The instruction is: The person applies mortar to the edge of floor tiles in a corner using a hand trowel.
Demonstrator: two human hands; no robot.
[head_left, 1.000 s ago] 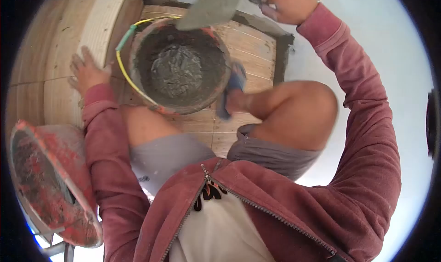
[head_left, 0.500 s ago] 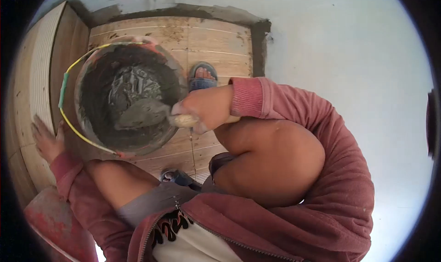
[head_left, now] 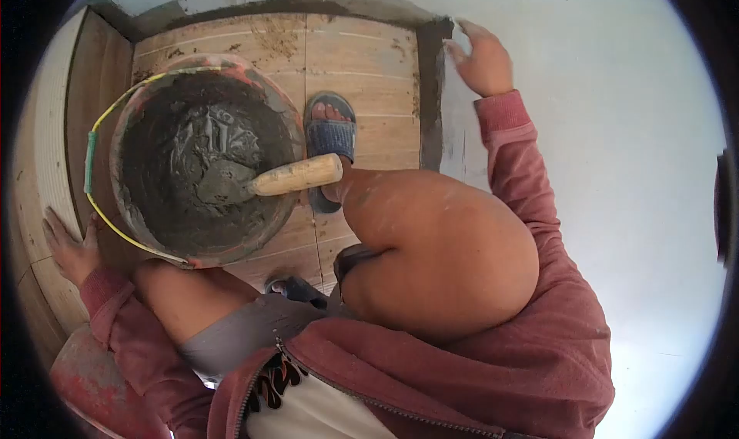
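Observation:
My left hand (head_left: 71,247) lies with fingers spread on the wood-look tiled step (head_left: 58,146), beside the bucket (head_left: 296,123). Dark wet mortar (head_left: 212,143) fills the lower part of the bucket. A trowel sits with its blade in the mortar, and its pale wooden handle (head_left: 296,175) sticks out over the rim, held by neither hand. At the upper right, my right hand (head_left: 485,60) reaches to the wall, thumb and fingers apart, at the top of a grey mortar strip (head_left: 431,93). I see nothing held in it, though its fingertips are partly hidden.
The bucket's yellow wire handle with a green grip (head_left: 89,162) hangs over its left side. My sandalled foot (head_left: 331,127) stands right of the bucket on wood-look floor tiles (head_left: 377,62). A worn red surface (head_left: 96,377) is at lower left. The pale wall (head_left: 616,170) fills the right.
My right hand has let go of the trowel, leaving it in the bucket, and has moved up and right to the wall. My left hand stays on the step.

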